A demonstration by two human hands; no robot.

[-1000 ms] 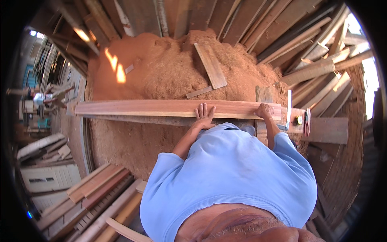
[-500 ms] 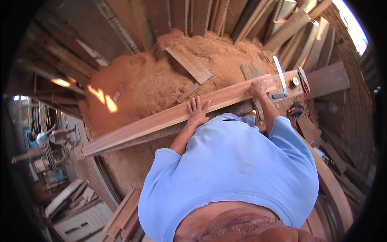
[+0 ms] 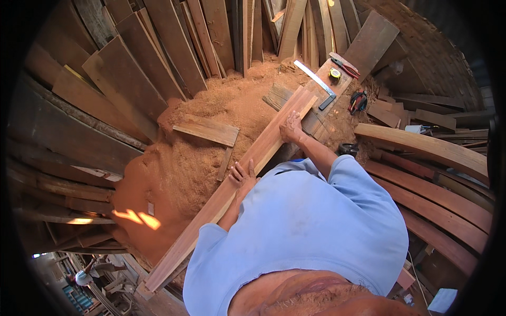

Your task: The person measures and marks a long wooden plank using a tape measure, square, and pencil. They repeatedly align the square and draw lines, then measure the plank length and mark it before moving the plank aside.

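A long reddish wooden beam (image 3: 212, 209) runs slantwise across my front, from the lower left to the upper right. My left hand (image 3: 244, 178) lies on its middle with the fingers apart. Farther along, close to the beam's far right end, my right hand (image 3: 291, 127) is bent over the wood and grips it; its thumb side is partly hidden. Just beyond that end lie a try square (image 3: 313, 77) with a pale blade, a yellow tape measure (image 3: 334, 74) and red-handled pliers (image 3: 346, 68), all on a board (image 3: 342, 84).
Sawdust (image 3: 179, 139) is heaped beyond the beam, with a loose plank (image 3: 206, 130) on it. Many boards (image 3: 216, 37) lean upright at the back. Curved timbers (image 3: 421, 147) are stacked at right. A coiled dark tool with red parts (image 3: 358, 101) sits nearby. Another person (image 3: 84, 276) is far off at lower left.
My view has turned, so the beam slants more steeply and the tools appear farther up and left. Both hands stay on the beam; the left fingers are less widely spread.
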